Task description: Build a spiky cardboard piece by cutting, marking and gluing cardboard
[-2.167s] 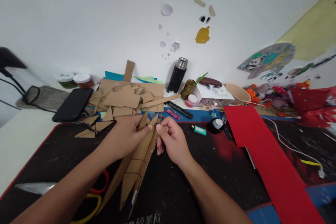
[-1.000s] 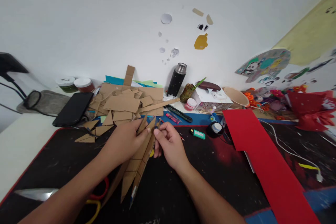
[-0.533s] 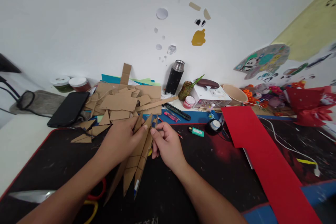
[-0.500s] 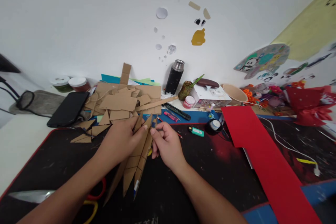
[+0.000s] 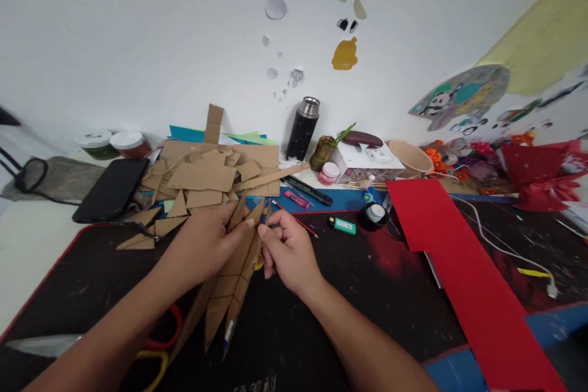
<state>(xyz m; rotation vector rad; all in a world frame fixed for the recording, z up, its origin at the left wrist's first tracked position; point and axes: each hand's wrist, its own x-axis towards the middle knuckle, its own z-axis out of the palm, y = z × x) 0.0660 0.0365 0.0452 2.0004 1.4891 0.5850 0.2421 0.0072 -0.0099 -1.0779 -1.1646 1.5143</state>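
A folded cardboard piece [image 5: 228, 283] with pointed ends and dark lines across it stands tilted over the black mat. My left hand [image 5: 207, 244] is closed around its upper left part, thumb pressed on the face near the top. At the piece's upper right edge, my right hand [image 5: 290, 251] pinches with thumb and forefinger; its other fingers are curled. A blue and white patch shows near the lower tip. Scissors [image 5: 164, 328] with red and yellow handles lie partly under my left forearm. Behind my left hand is a heap of cardboard scraps [image 5: 202, 176].
A black flask [image 5: 303, 128] stands by the wall. Close to it lie a box cutter [image 5: 307, 190], a red pencil [image 5: 307, 228] and a green lighter [image 5: 342, 225]. A phone [image 5: 111, 190] rests at left. Red card [image 5: 463, 269] stretches across the right side.
The view has shifted slightly, so most things sit a little higher and farther left. Both hands keep hold of the cardboard piece, whose lower tips have moved slightly down and left in the view.
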